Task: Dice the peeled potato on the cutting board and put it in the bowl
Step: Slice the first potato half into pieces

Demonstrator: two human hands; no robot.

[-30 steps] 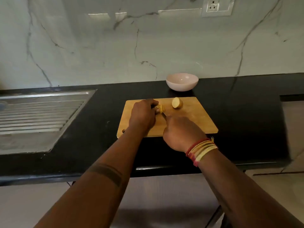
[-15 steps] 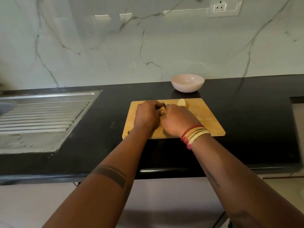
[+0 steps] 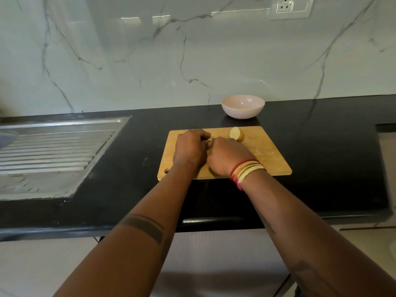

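Potato (image 3: 210,139), firm and likely slippery once peeled, is gripped by the curled left hand (image 3: 189,147) on the board (image 3: 267,155), while the right hand (image 3: 227,156) is curled beside it, its hold hidden.

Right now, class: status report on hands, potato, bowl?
Both hands together on potato piece, knife hidden. Other half waits on board. Bowl empty.

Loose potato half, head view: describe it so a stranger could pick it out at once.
Find the wooden cutting board on the black counter, in front of the white bowl. The loose potato half sits near the board's far edge, just beyond the right hand. Unlike the piece between the hands, nothing touches it.
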